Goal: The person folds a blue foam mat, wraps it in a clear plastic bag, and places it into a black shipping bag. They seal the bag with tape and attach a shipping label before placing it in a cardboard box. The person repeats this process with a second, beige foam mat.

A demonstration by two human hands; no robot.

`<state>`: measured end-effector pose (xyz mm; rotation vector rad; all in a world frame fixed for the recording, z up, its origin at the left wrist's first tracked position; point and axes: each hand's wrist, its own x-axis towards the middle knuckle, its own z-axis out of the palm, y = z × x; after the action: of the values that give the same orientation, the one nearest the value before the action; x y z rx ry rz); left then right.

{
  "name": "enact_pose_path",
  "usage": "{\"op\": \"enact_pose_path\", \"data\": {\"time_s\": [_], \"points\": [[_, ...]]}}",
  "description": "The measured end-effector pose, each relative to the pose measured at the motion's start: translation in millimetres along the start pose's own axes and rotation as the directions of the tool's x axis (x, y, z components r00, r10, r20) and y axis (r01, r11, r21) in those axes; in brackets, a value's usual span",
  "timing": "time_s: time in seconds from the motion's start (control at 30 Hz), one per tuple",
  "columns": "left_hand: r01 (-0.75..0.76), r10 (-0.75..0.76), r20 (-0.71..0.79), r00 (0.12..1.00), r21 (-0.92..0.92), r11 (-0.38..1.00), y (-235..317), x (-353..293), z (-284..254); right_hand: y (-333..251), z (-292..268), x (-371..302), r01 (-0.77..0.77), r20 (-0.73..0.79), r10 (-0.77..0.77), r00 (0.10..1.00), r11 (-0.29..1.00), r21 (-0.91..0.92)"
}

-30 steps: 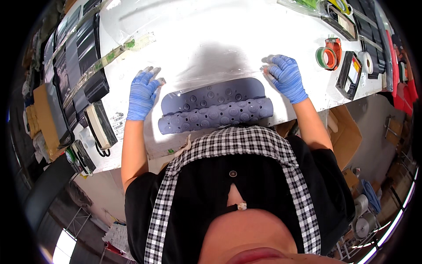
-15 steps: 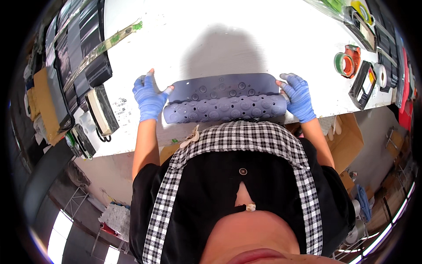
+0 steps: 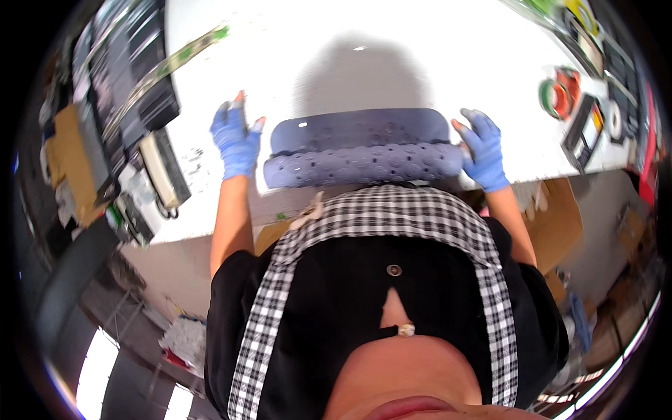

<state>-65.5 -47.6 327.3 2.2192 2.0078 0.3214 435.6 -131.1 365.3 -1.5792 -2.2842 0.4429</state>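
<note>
Cardboard (image 3: 73, 164) and dark packs (image 3: 143, 63) at left. My left hand (image 3: 236, 140), splayed and empty, is just beside the part-rolled mat (image 3: 360, 166) on the white table (image 3: 245, 42); my right (image 3: 483, 150), fingers spread, at its other end. Rightward, tape (image 3: 568, 94), a box (image 3: 560, 218) below.

Mat (image 3: 364, 162): was slate blue with a violet tinge, its rolled part spotted with darker dots
Left grip (image 3: 236, 143): was covered in blue, greyish and pinkish at the tips
Right grip (image 3: 484, 152): matched that blue, with pale grey tips
Counter (image 3: 483, 66): was bright white, greyed by a shadow (image 3: 360, 77)
Apron (image 3: 406, 217): bore a black-and-white check
Shirt (image 3: 343, 294): was plain black
Tape roll (image 3: 544, 99): showed green and orange
Cardboard box (image 3: 558, 225): was brown
</note>
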Motion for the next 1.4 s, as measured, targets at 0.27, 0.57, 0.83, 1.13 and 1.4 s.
{"op": "enact_pose_path", "data": {"time_s": [0.27, 0.57, 0.83, 1.13, 1.4], "points": [[-0.239, 0.271, 0.06, 0.961, -0.313, 0.919, 73.9, -26.2, -69.9, -17.0, -10.7, -20.8, -0.199, -0.348, 0.223, 0.91, 0.974, 0.104], [-0.454, 0.493, 0.068, 0.868, -0.296, 0.84, 105.4, -47.5, -21.9, -74.4, 12.2, 1.8, 0.165, -0.126, -0.143, 0.982, 0.967, 0.193], [-0.465, 0.442, 0.223, 0.869, 0.057, 0.884, 133.7, -13.1, -27.9, -54.4, 29.8, 98.0, -0.147, 0.122, 0.168, 0.978, 0.976, -0.16], [-0.399, 0.363, 0.33, 0.871, 0.044, 0.916, 152.4, 65.1, -36.9, -85.6, 27.0, 143.3, -0.101, 0.212, 0.133, 0.968, 0.983, -0.154], [-0.402, 0.33, 0.613, 0.717, -0.022, 0.915, 153.7, 121.2, -29.9, -89.2, 43.2, 160.8, -0.008, 0.014, 0.013, 1.0, 0.953, -0.302]]}}
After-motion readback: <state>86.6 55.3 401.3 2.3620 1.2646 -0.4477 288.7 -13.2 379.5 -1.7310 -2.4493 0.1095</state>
